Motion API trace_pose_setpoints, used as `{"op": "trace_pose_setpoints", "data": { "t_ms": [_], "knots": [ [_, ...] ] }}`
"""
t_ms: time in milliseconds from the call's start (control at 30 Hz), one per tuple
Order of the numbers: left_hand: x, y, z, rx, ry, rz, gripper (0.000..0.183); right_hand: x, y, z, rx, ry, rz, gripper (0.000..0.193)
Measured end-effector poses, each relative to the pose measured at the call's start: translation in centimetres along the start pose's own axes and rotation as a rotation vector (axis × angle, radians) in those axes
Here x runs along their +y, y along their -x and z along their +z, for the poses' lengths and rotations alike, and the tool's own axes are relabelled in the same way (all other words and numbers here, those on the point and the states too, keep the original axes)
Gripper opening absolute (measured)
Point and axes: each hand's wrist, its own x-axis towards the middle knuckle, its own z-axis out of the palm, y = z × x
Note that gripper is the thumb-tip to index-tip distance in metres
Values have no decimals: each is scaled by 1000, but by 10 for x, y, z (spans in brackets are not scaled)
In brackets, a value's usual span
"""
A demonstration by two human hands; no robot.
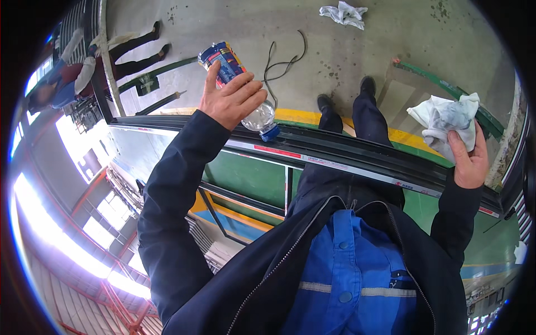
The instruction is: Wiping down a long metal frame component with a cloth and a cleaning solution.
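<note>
My left hand [231, 100] is wrapped round a clear plastic bottle [260, 118] with a colourful blue label. The bottle tilts, its blue cap [270, 133] pointing down at a long black metal frame bar [340, 144]. Whether the cap touches the bar I cannot tell. Farther right, my right hand [470, 159] grips a crumpled white rag [444, 120] with grey smudges, thumb on its near side. The rag is beside the right end of the bar. Silver strips with red-and-white labels run along the bar's near edge.
On the floor lie another white rag [343, 14] and a dark cable [287, 64]. Green metal supports [435, 81] stand at the right and left. Another person [84, 72] is at the far left. A yellow line [296, 115] crosses the floor beyond the bar.
</note>
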Motion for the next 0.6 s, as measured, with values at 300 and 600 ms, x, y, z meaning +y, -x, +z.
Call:
{"op": "trace_pose_setpoints", "data": {
  "t_ms": [300,600],
  "knots": [
    [-4,28,-12,87,38,-251,39,-8,-14,22,8,58,-95,58],
    [-14,141,69,535,339,-882,72,-25,-66,127,-811,117,269,44]
  ]
}}
